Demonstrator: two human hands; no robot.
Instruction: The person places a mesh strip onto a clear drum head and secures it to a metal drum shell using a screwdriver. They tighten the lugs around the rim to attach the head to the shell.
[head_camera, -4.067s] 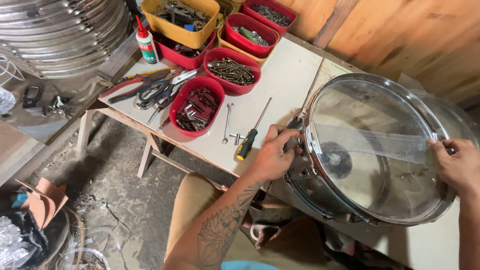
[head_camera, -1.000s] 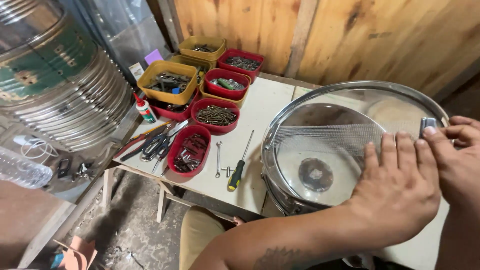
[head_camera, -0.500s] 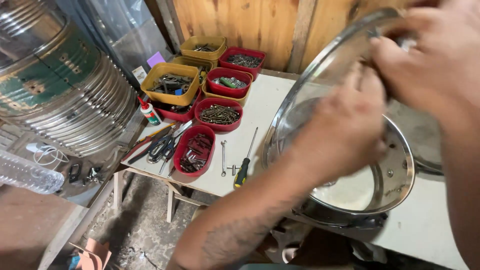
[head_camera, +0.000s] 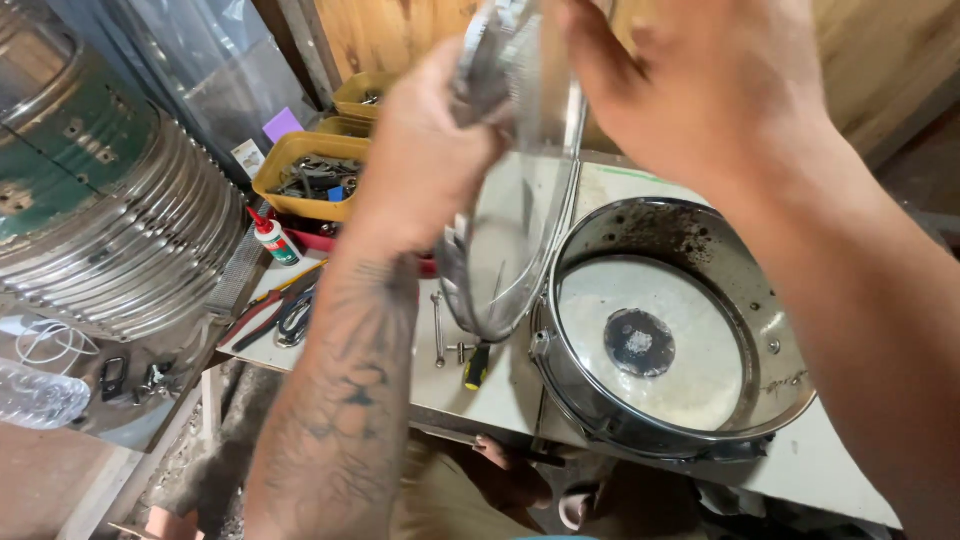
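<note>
While the open drum shell (head_camera: 670, 330) sits on the white table (head_camera: 850, 470), both the left hand (head_camera: 425, 160) and right hand (head_camera: 700, 80) clasp the lifted drumhead hoop (head_camera: 515, 230) by its metal rim; it looks light, stiff-edged, its clear film easily dented.

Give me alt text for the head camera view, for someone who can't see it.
Both hands, left hand and right hand, lift a clear drumhead in its metal hoop on edge above an open metal drum shell on a white workbench with parts bins.
</note>
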